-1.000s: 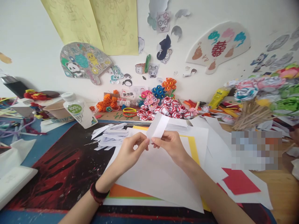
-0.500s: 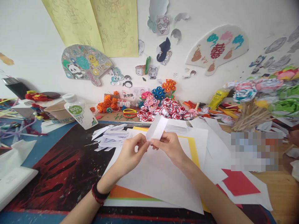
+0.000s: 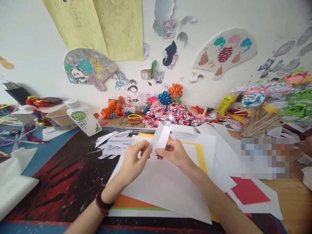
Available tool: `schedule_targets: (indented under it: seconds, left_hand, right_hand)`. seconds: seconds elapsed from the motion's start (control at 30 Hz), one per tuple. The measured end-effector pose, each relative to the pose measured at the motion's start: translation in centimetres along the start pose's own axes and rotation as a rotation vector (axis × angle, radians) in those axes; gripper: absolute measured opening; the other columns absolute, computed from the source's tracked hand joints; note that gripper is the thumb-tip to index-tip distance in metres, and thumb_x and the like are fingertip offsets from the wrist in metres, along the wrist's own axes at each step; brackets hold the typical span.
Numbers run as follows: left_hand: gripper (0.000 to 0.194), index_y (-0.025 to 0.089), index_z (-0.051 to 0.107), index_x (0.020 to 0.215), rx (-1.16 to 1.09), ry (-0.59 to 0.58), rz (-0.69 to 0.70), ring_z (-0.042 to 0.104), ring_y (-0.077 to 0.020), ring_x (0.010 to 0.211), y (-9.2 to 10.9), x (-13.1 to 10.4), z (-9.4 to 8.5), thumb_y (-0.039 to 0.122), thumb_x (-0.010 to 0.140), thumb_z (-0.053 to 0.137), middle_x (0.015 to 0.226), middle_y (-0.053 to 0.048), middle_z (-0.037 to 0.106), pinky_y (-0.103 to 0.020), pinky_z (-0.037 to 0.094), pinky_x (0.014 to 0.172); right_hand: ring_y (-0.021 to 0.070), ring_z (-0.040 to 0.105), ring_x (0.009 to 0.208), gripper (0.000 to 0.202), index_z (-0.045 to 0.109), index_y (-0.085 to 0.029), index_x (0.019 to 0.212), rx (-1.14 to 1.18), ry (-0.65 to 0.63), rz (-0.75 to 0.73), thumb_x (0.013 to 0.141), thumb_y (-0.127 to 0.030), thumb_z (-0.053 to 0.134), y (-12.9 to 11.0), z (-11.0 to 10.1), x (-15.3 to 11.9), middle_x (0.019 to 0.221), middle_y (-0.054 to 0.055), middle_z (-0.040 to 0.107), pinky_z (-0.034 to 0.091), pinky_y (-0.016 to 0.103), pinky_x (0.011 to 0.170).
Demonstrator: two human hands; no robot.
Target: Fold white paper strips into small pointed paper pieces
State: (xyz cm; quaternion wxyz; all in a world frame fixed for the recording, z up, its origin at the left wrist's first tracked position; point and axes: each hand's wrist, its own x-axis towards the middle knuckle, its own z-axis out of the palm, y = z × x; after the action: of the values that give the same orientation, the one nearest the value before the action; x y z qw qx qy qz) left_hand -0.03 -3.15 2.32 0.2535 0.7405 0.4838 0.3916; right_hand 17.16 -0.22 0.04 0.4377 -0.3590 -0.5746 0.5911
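Note:
A small folded strip of white paper (image 3: 161, 137) is held up between both hands, with a crease running along its length. My left hand (image 3: 136, 159) pinches its lower left edge between thumb and fingers. On the other side my right hand (image 3: 175, 153) grips the lower right part, thumb in front and fingers behind. Beneath the hands lies a large white sheet (image 3: 161, 185) on top of orange, green and yellow sheets. To the left rests a loose pile of narrow folded white strips (image 3: 114, 143). Behind the right hand is a neat stack of white paper (image 3: 183, 132).
A white glue bottle (image 3: 84, 118) stands at the back left beside a paper bowl (image 3: 58, 116). Red-and-white paper flowers (image 3: 174, 114) line the wall. Red paper (image 3: 250, 190) lies at the right. A white box (image 3: 18, 195) sits at the left edge.
My left hand has shifted slightly up along the strip's left edge, and the fingertips of both hands have moved a little apart. The strip sits slightly lower and further left.

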Motion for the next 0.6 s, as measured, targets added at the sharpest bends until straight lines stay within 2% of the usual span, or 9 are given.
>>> schedule_targets:
  seconds: [0.07,0.13,0.27,0.37,0.47,0.6]
  left_hand:
    - [0.031,0.017,0.048,0.064,0.031,0.017,0.019,0.045,-0.0102,0.057,-0.1,-0.2,0.2,0.026,0.093,0.043,0.061,0.002,0.05,-0.022,0.033,0.057]
    - [0.03,0.017,0.049,0.065,0.059,0.005,0.044,0.045,-0.0104,0.058,-0.3,-0.3,0.4,0.025,0.093,0.042,0.061,0.002,0.051,-0.022,0.034,0.058]
    - [0.03,0.018,0.051,0.069,0.132,-0.133,0.089,0.048,-0.0117,0.06,-0.8,-0.2,0.6,0.028,0.094,0.04,0.063,0.001,0.054,-0.023,0.035,0.06]
    - [0.035,0.018,0.052,0.069,0.189,-0.18,0.103,0.05,-0.0129,0.062,-1.1,0.0,0.6,0.032,0.097,0.035,0.065,0.0,0.056,-0.025,0.035,0.061]
    - [0.034,0.018,0.054,0.074,0.202,-0.07,0.041,0.049,-0.0131,0.06,-1.1,0.1,0.4,0.035,0.097,0.035,0.067,-0.001,0.057,-0.025,0.035,0.059]
    - [0.022,0.018,0.056,0.082,0.127,0.086,0.008,0.049,-0.0118,0.06,-1.1,0.2,0.5,0.033,0.093,0.045,0.071,0.0,0.059,-0.024,0.037,0.058]
  right_hand:
    - [0.0163,0.063,0.065,0.027,0.072,-0.012,0.085,0.033,0.0,0.002,0.071,-0.036,0.074,0.0,0.0,0.1,0.077,0.006,0.07,0.051,0.029,0.062]
    - [0.0177,0.063,0.069,0.031,0.071,-0.012,0.087,0.059,0.06,-0.019,0.073,-0.04,0.072,0.0,-0.1,0.1,0.079,0.006,0.07,0.05,0.029,0.063]
    - [0.0193,0.063,0.071,0.035,0.07,-0.012,0.087,0.073,0.193,-0.044,0.076,-0.045,0.068,-0.1,-0.4,0.2,0.081,0.007,0.07,0.048,0.028,0.063]
    - [0.0192,0.062,0.071,0.033,0.07,-0.012,0.083,0.027,0.201,-0.031,0.077,-0.044,0.068,-0.1,-0.5,0.2,0.077,0.006,0.069,0.047,0.027,0.062]
    - [0.0176,0.061,0.069,0.03,0.07,-0.012,0.081,-0.06,0.116,0.014,0.076,-0.042,0.07,-0.1,-0.2,0.1,0.074,0.004,0.068,0.045,0.025,0.06]
    - [0.0165,0.06,0.065,0.031,0.071,-0.012,0.083,-0.137,-0.044,0.063,0.075,-0.042,0.07,0.0,0.4,-0.1,0.074,0.004,0.068,0.042,0.024,0.056]
